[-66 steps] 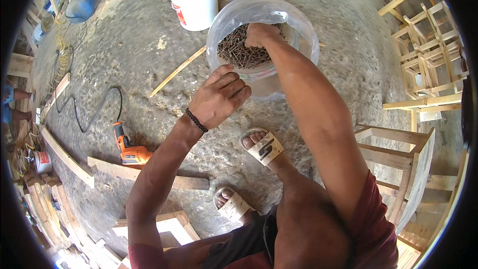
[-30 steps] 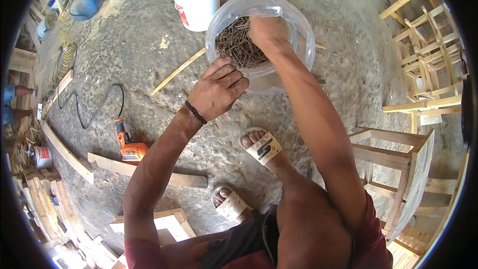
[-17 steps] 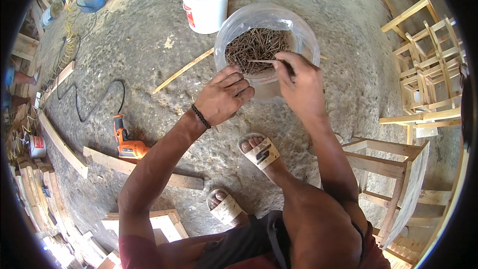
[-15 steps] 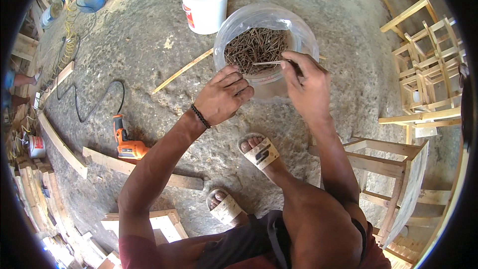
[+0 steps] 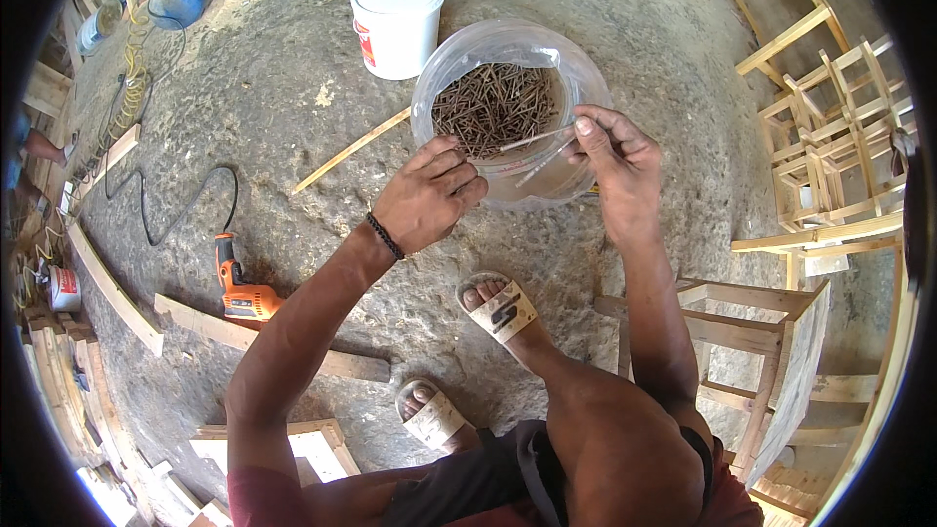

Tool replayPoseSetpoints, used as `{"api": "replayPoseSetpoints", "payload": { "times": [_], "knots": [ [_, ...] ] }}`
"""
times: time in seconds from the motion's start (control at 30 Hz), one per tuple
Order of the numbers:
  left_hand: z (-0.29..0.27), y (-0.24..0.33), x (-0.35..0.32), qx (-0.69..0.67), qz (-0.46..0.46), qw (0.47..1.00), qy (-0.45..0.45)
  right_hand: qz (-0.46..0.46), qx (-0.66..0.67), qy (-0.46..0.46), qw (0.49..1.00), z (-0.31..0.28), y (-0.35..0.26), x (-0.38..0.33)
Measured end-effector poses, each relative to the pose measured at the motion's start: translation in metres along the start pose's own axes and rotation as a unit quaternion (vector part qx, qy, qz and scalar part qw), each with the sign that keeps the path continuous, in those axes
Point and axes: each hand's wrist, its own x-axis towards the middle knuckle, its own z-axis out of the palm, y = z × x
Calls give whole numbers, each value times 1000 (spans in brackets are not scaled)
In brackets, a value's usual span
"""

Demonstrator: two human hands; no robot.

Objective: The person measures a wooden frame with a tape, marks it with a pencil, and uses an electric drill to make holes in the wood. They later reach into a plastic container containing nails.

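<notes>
A round clear plastic tub [image 5: 576, 63] holds a heap of brown rusty nails [image 5: 498, 102]. My right hand [image 5: 625, 166] is at its right side, thumb and forefinger pinched on a thin pale stick [image 5: 537, 140]. The stick's far end points down toward the nails; its exact kind is hard to make out. At the tub's near left rim is my left hand [image 5: 431, 193], its fingers curled and closed against the rim. The left thumb is hidden behind the hand. A dark beaded bracelet circles the left wrist.
A white lidded bucket [image 5: 397, 24] stands behind the tub. A wooden strip [image 5: 351, 151] lies left of it. An orange corded power tool [image 5: 246, 295] rests near a plank [image 5: 210, 322]. Wooden frames [image 5: 761, 332] line the right. Another person's leg [image 5: 44, 146] shows far left.
My right hand has drawn right and slightly down with the stick, whose end near the hand now tilts up. My left hand keeps its place at the rim. The whole view has shifted slightly.
</notes>
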Motion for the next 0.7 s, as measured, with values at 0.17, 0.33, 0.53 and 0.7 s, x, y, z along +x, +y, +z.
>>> {"api": "replayPoseSetpoints", "payload": {
  "times": [0.17,0.33,0.53,0.7],
  "knots": [
    [-1,2,-1,-8,-9,1000,-6,-12,72,20,997,7,5,-11],
    [2,7,-8,-12,-10,1000,-12,147,196,-38,969,18,0,-37],
    [7,9,-17,5,-2,1000,-12,341,197,-94,914,37,-1,-16],
    [5,11,-25,8,-1,999,-32,51,-530,-175,828,78,20,65]
  ]
}}
